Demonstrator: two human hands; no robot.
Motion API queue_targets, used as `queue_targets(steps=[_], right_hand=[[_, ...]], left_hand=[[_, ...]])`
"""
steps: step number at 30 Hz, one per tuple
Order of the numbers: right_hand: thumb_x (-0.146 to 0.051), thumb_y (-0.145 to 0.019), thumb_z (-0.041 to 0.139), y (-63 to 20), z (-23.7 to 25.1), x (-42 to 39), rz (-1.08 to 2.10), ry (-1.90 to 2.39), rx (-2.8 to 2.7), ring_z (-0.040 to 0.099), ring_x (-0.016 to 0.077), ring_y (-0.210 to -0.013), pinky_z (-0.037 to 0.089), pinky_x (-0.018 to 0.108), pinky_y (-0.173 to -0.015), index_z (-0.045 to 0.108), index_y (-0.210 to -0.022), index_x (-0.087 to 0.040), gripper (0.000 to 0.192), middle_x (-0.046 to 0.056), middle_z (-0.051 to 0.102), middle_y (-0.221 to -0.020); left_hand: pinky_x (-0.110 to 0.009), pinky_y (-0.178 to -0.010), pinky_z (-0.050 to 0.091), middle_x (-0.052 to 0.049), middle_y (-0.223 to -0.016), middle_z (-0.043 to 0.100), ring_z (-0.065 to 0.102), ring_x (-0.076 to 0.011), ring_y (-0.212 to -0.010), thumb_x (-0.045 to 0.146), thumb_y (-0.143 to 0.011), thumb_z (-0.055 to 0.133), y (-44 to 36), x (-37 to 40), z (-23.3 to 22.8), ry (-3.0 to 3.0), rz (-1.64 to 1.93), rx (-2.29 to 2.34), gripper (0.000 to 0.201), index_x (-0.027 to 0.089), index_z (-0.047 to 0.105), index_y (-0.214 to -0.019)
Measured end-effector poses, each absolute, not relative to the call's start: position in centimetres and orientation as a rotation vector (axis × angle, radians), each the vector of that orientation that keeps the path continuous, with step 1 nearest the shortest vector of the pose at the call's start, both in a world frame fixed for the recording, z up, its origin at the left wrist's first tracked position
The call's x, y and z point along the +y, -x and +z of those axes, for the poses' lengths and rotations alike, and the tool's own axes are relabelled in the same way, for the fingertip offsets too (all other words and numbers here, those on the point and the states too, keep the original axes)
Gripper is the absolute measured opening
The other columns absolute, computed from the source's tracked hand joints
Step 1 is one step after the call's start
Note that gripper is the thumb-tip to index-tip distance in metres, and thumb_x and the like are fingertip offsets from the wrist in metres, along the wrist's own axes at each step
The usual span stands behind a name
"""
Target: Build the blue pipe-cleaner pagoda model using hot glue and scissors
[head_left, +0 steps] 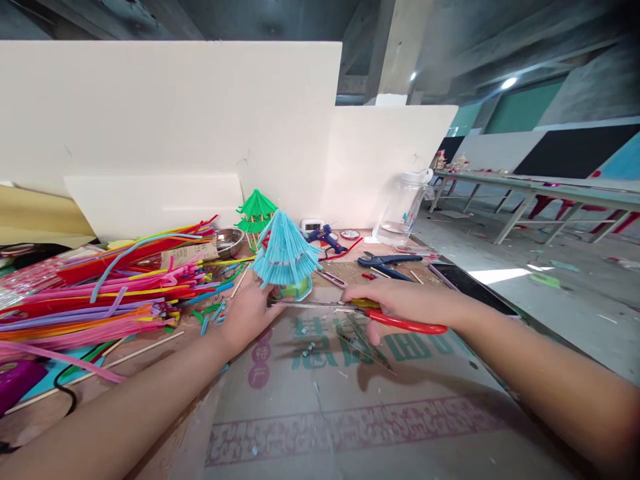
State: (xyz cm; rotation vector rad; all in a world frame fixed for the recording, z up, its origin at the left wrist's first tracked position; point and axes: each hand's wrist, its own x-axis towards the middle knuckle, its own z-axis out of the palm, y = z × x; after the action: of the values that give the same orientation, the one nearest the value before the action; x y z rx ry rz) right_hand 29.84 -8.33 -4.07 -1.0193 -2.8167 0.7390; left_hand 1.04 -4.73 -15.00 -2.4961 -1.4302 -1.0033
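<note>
A small blue pavilion model (286, 257) made of pipe cleaners stands on the cardboard sheet (350, 413). My left hand (249, 315) rests against its base on the left side, fingers curled around it. My right hand (400, 301) grips red-handled scissors (400, 322), whose blades (310, 305) point left and reach the foot of the model. Small blue cut bits lie on the cardboard below the blades.
A big pile of coloured pipe cleaners (110, 287) fills the left. Behind stand a green pavilion model (256, 213), a metal bowl (229, 241), a blue glue gun (325, 237), dark pliers (387, 261), a clear jar (403, 210) and a phone (470, 283). White boards wall the back.
</note>
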Motion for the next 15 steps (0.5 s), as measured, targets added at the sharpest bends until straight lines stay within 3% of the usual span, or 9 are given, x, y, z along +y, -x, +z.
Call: queue_targets(steps=[6, 10, 15], right_hand=[[-0.027, -0.082, 0.061, -30.4, -3.2, -8.3, 0.771, 1.045, -2.787, 0.059, 0.0163, -0.072, 0.039, 0.026, -0.062, 0.062, -0.094, -0.02, 0.014, -0.001, 0.07, -0.081], [-0.032, -0.085, 0.06, -31.7, -3.6, -7.2, 0.607, 1.058, -2.804, 0.053, 0.014, -0.063, 0.034, 0.025, -0.057, 0.061, -0.099, -0.02, 0.018, -0.002, 0.065, -0.073], [-0.033, -0.091, 0.052, -32.5, -4.3, -6.5, 0.741, 1.084, -2.761, 0.053, 0.0123, -0.061, 0.034, 0.023, -0.055, 0.058, -0.104, -0.02, 0.019, -0.002, 0.064, -0.076]], left_hand=[[-0.036, -0.072, 0.046, -0.005, -0.084, 0.062, 0.059, -0.0225, -0.079, 0.044, -0.089, 0.051, -1.1, -5.0, -14.8, 2.447, -1.079, -1.684, 0.024, 0.02, 0.056, -0.088], [-0.035, -0.069, 0.045, -0.005, -0.088, 0.06, 0.058, -0.0233, -0.081, 0.056, -0.083, 0.058, -0.8, -4.1, -15.5, 2.309, -1.234, -1.834, 0.039, 0.019, 0.05, -0.093], [-0.036, -0.078, 0.047, -0.006, -0.098, 0.06, 0.059, -0.024, -0.092, 0.054, -0.08, 0.063, -0.5, -3.1, -16.0, 2.378, -1.347, -1.79, 0.043, 0.019, 0.049, -0.103]])
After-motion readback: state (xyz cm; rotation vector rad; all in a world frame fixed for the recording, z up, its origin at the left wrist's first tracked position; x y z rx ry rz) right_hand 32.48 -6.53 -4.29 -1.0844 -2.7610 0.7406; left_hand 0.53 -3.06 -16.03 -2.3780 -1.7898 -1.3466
